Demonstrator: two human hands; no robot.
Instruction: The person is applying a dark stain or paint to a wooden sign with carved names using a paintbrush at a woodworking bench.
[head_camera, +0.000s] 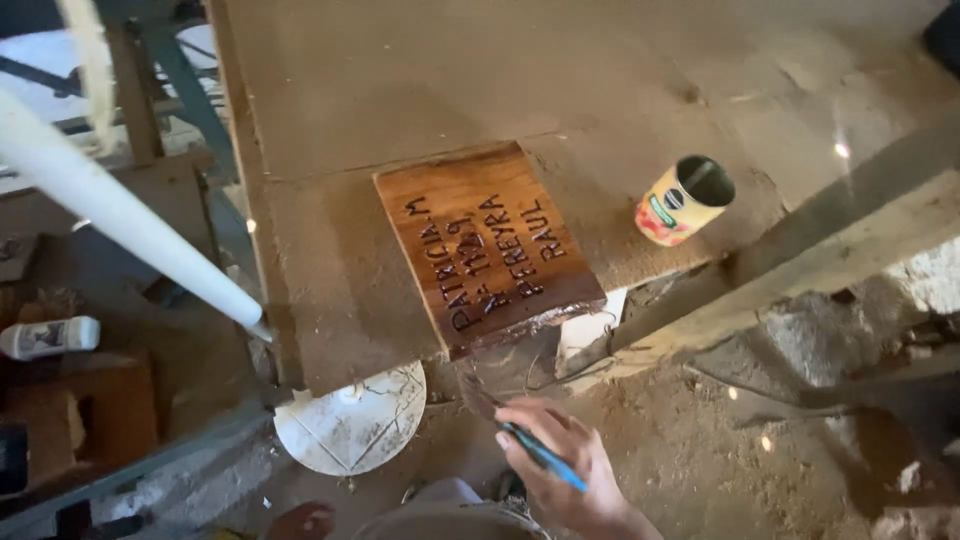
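Brush (490, 405) work at the near edge of the wooden plaque (487, 245) is the step in hand. Right hand (560, 470), lowest in view, has its fingers closed around a blue handle (545, 458); the dark bristle end appears to reach up to the plaque's glossy lower edge. Left hand is out of view.

Judged from this grip, short strokes along the edge would suit best, with the handle kept low so the bristles meet the edge rather than the lettered face.

Plaque lies flat on the dusty bench top (420, 90), its near end overhanging the bench edge, carved dark letters facing up. White round lid (350, 425) sits below the overhang to the left.

Open tin can (685, 200) stands tilted on the bench to the right, well apart from the plaque. White pipe (120, 215) crosses at far left.
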